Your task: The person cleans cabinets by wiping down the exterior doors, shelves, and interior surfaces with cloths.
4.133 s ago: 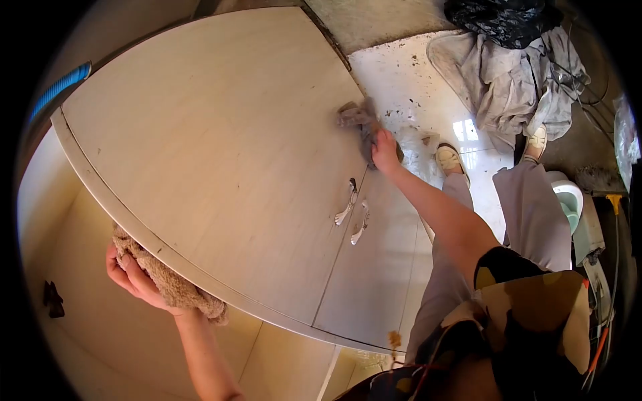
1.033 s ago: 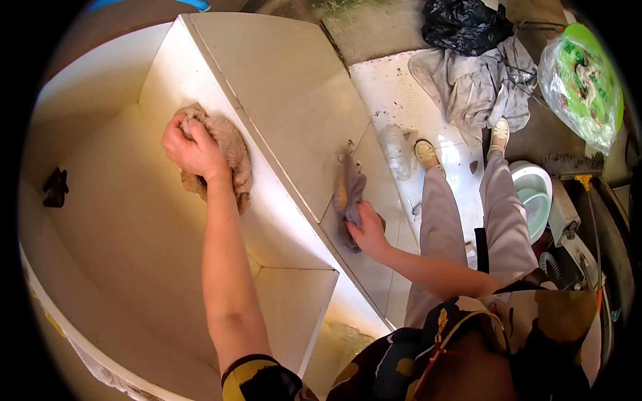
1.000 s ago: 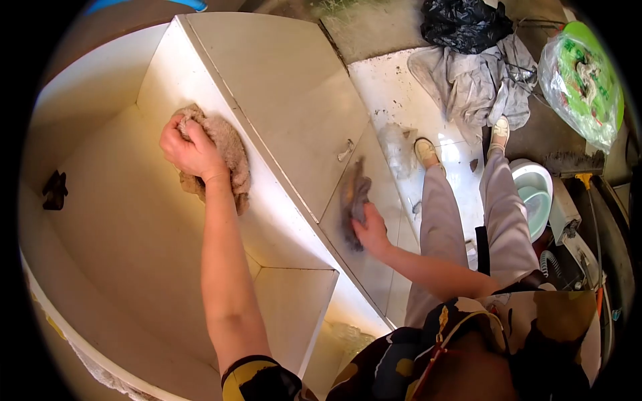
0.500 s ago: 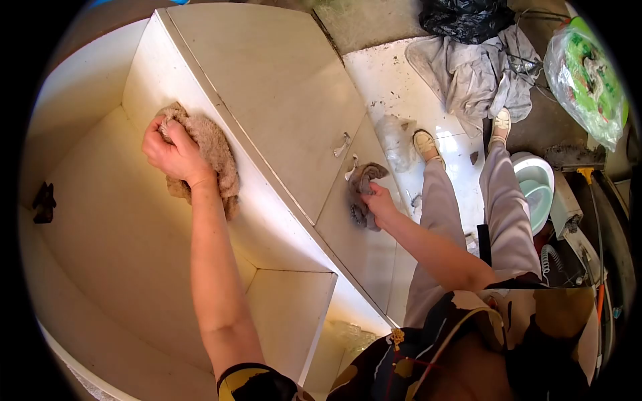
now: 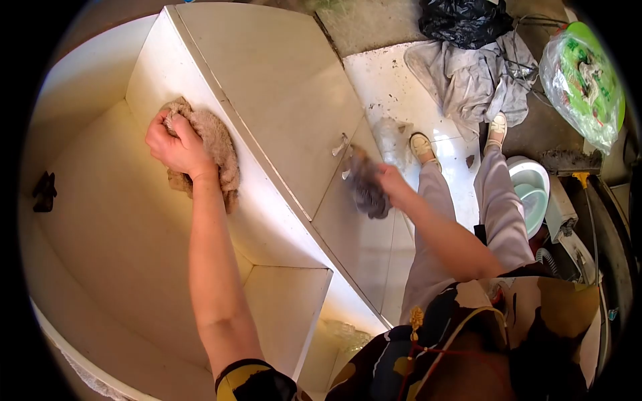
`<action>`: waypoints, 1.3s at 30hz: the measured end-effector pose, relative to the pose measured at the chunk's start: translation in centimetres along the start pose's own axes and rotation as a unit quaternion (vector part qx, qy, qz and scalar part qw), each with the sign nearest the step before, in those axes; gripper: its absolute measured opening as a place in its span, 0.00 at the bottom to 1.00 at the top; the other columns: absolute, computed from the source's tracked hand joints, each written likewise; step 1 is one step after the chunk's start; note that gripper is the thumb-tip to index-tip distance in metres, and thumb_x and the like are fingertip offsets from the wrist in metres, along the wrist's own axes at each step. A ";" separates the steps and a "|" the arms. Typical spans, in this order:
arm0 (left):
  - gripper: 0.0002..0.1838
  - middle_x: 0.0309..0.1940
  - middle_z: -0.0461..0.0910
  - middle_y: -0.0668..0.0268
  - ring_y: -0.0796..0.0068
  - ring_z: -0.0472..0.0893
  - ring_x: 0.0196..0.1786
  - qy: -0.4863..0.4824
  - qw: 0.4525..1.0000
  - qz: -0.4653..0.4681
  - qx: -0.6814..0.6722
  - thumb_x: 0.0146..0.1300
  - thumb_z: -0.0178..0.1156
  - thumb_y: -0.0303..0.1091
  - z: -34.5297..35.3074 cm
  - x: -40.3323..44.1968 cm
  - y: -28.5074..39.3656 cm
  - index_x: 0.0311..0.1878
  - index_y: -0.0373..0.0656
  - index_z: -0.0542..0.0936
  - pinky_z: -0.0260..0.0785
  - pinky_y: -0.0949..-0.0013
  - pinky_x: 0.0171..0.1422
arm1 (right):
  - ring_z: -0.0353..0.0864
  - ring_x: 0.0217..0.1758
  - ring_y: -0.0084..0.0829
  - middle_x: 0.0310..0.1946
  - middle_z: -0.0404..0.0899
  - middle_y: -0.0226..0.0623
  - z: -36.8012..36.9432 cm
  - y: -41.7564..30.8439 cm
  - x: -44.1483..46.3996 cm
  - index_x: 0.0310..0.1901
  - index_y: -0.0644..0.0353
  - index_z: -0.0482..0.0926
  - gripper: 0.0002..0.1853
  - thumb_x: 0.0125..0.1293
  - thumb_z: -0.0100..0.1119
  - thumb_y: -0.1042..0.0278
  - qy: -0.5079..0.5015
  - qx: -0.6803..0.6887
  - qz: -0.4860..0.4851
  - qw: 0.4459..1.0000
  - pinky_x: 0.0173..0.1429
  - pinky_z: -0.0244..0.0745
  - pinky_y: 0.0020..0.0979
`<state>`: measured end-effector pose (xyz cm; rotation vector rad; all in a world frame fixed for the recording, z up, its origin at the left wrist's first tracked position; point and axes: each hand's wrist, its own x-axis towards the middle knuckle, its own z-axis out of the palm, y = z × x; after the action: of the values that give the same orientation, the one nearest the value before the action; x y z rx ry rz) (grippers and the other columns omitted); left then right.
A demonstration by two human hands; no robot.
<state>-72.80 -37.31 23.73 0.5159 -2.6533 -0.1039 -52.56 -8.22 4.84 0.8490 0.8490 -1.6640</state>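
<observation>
My left hand is closed on a fluffy tan cloth, which lies bunched against the inner wall of a white cabinet. To the right, my right hand grips a grey-brown rag, slightly blurred, in front of the cabinet doors. Two small metal handles sit just beside that rag, the upper handle on the larger door. Part of the tan cloth is hidden under my left fingers.
A dark clip-like object is at the cabinet's far left. On the floor are a grey cloth, a black plastic bag, a bagged green item and a white bucket holding a pale green basin. My feet stand on white tiles.
My right hand and the grey-brown rag have shifted a little right, and the rag's shape has changed. My left hand stays on the tan cloth in nearly the same place.
</observation>
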 end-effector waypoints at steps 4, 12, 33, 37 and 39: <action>0.15 0.44 0.74 0.65 0.63 0.69 0.46 0.017 1.000 -0.006 -0.013 0.58 0.52 0.42 0.1 -0.1 0.5 0.44 0.47 0.78 0.63 0.59 0.52 | 0.81 0.39 0.40 0.36 0.81 0.45 1.4 -1.0 5.2 0.42 0.65 0.79 0.13 0.55 0.57 0.68 0.173 -0.137 -0.156 0.963 0.43 0.76 0.39; 0.16 0.46 0.73 0.60 0.62 0.71 0.49 0.004 1.000 -0.003 0.004 0.58 0.54 0.43 0.2 -0.1 0.0 0.44 0.43 0.79 0.65 0.61 0.54 | 0.76 0.40 0.55 0.33 0.77 0.57 6.4 -0.7 0.1 0.33 0.68 0.78 0.19 0.45 0.63 0.58 0.125 -0.443 -0.199 0.865 0.49 0.72 0.45; 0.13 0.43 0.74 0.59 0.56 0.70 0.49 0.022 0.999 0.034 0.004 0.58 0.52 0.39 -0.2 -0.2 1.1 0.42 0.43 0.77 0.61 0.57 0.56 | 0.79 0.39 0.49 0.35 0.79 0.52 4.3 -6.6 3.4 0.41 0.69 0.75 0.25 0.40 0.65 0.63 0.039 -0.392 -0.338 0.855 0.44 0.74 0.41; 0.12 0.44 0.74 0.61 0.57 0.70 0.49 0.020 0.999 0.029 0.004 0.57 0.52 0.38 -0.1 -0.1 1.2 0.42 0.44 0.77 0.61 0.57 0.56 | 0.78 0.41 0.54 0.34 0.78 0.54 4.1 -9.2 4.3 0.35 0.69 0.74 0.22 0.39 0.65 0.62 -0.074 -0.537 -0.300 0.785 0.47 0.74 0.43; 0.11 0.45 0.74 0.62 0.57 0.70 0.49 0.024 0.999 0.044 0.009 0.56 0.53 0.37 -0.2 -0.1 1.1 0.41 0.46 0.77 0.62 0.57 0.55 | 0.78 0.41 0.53 0.34 0.78 0.55 4.0 -9.6 4.4 0.35 0.69 0.74 0.22 0.39 0.65 0.62 -0.099 -0.582 -0.296 0.751 0.47 0.74 0.43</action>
<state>-73.01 -36.30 24.05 0.4031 -2.6283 -0.0406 -63.25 -11.62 4.27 -0.5229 1.8080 -1.2578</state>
